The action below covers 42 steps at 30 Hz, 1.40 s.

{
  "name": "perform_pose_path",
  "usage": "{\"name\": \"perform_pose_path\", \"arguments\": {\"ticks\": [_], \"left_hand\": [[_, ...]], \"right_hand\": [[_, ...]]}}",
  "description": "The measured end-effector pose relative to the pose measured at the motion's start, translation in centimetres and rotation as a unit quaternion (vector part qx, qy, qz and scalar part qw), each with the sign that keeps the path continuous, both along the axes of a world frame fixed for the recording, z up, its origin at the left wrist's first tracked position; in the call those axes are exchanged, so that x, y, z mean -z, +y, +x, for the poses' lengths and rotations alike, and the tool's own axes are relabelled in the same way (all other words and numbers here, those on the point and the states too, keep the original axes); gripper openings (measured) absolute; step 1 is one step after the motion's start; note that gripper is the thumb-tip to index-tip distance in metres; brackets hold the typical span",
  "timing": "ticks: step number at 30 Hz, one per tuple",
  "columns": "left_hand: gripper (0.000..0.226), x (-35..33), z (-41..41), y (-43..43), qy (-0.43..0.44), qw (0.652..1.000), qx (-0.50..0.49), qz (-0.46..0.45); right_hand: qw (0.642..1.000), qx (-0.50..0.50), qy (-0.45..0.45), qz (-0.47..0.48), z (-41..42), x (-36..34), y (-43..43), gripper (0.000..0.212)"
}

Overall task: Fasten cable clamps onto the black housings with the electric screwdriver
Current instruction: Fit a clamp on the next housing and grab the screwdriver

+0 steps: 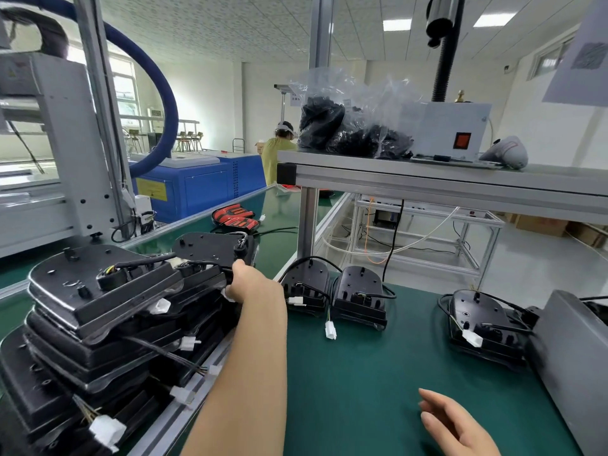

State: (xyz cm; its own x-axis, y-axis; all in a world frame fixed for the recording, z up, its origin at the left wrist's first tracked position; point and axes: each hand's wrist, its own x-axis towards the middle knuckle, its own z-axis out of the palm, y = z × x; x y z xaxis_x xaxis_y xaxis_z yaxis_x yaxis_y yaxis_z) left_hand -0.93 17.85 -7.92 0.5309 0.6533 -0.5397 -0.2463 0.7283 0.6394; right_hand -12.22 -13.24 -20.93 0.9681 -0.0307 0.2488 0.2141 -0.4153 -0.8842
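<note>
This is a factory assembly floor, a production line rather than a home or an office. A long desk (378,373) topped with a green mat runs under a shelf (427,179) built of aluminium profile. Black housings (98,307) trailing cables and white connectors are piled in a stack on the left, with more set out singly. On the shelf sit a clear bag (345,126) of black parts and a grey box (454,133) with a red switch. Beyond are a blue machine (204,185), a thick blue hose (161,93) and a worker (276,153) down the line — all under ceiling panel lights (396,25).
</note>
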Motion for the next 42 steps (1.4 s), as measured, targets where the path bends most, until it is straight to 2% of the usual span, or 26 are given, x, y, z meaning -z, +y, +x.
{"name": "perform_pose_path", "arguments": {"ticks": [3, 5, 7, 9, 15, 19, 21, 22, 23, 24, 25, 26, 27, 28, 29, 30, 32, 36, 40, 42], "left_hand": [[0.044, 1.4, -0.1, -1.1, -0.028, 0.985, 0.077, 0.153], [0.041, 2.2, 0.0, -2.0, -0.045, 0.977, 0.132, 0.160], [0.034, 2.4, -0.2, -2.7, -0.065, 0.971, 0.187, 0.135], [0.025, 3.1, 0.0, -2.4, -0.048, 0.970, 0.217, 0.098], [0.026, 4.8, -0.4, -0.5, 0.032, 0.980, 0.187, 0.059], [0.029, 5.7, 0.5, -1.3, 0.053, 0.971, 0.174, 0.156], [0.026, 5.7, 1.0, -3.3, 0.038, 0.952, 0.178, 0.247], [0.018, 5.5, 1.1, -4.8, 0.024, 0.926, 0.192, 0.323], [0.015, 5.3, 1.3, -6.3, 0.019, 0.877, 0.225, 0.424], [0.028, 5.4, 1.9, -7.8, 0.027, 0.796, 0.269, 0.541], [0.043, 5.6, 2.5, -9.0, 0.044, 0.691, 0.322, 0.646], [0.056, 5.9, 3.1, -10.0, 0.062, 0.586, 0.363, 0.722], [0.066, 6.0, 3.7, -10.8, 0.082, 0.504, 0.388, 0.767], [0.069, 6.2, 4.2, -11.5, 0.104, 0.449, 0.400, 0.792], [0.066, 6.3, 4.7, -12.0, 0.124, 0.416, 0.401, 0.807], [0.059, 6.4, 5.1, -12.3, 0.141, 0.397, 0.398, 0.815], [0.046, 6.7, 5.6, -12.8, 0.173, 0.382, 0.387, 0.821], [0.039, 7.3, 5.6, -13.1, 0.196, 0.344, 0.348, 0.850], [0.035, 7.7, 5.6, -12.9, 0.155, 0.351, 0.336, 0.860], [0.034, 7.8, 5.1, -13.2, 0.118, 0.373, 0.343, 0.854]], "right_hand": [[1.000, -0.004, 0.013, -0.009, 0.3, 0.3, -0.2, 0.030], [0.999, -0.016, 0.032, -0.006, 0.3, 0.1, -0.2, 0.030], [0.999, -0.017, 0.041, -0.004, 0.3, -0.1, -0.2, 0.030], [0.998, -0.019, 0.053, -0.006, 0.3, 0.0, -0.3, 0.030], [0.998, -0.022, 0.060, -0.016, 0.0, -0.3, -0.1, 0.030], [0.997, -0.025, 0.063, -0.025, -0.2, -0.6, -0.1, 0.030], [0.997, -0.026, 0.067, -0.026, -0.3, -0.8, -0.1, 0.030], [0.997, -0.026, 0.070, -0.027, -0.4, -0.9, -0.1, 0.030], [0.997, -0.025, 0.071, -0.027, -0.4, -0.9, -0.1, 0.030], [0.997, -0.023, 0.070, -0.025, -0.4, -1.0, -0.1, 0.030], [0.997, -0.019, 0.070, -0.026, -0.5, -1.1, -0.1, 0.030], [0.997, -0.017, 0.068, -0.027, -0.5, -1.2, 0.0, 0.030], [0.997, -0.014, 0.067, -0.029, -0.4, -1.2, 0.0, 0.030], [0.997, -0.012, 0.067, -0.028, -0.3, -1.3, -0.1, 0.030], [0.997, -0.011, 0.070, -0.027, -0.2, -1.3, -0.3, 0.030], [0.997, -0.012, 0.076, -0.022, -0.1, -1.4, -0.5, 0.031], [0.995, -0.012, 0.098, 0.000, 0.4, -1.5, -1.0, 0.032], [0.991, 0.000, 0.134, 0.017, 0.9, -1.9, -2.1, 0.031], [0.993, 0.016, 0.103, -0.048, 0.7, -2.0, -3.6, 0.029], [0.993, 0.029, 0.102, -0.048, 0.7, -1.9, -4.4, 0.028]]}}
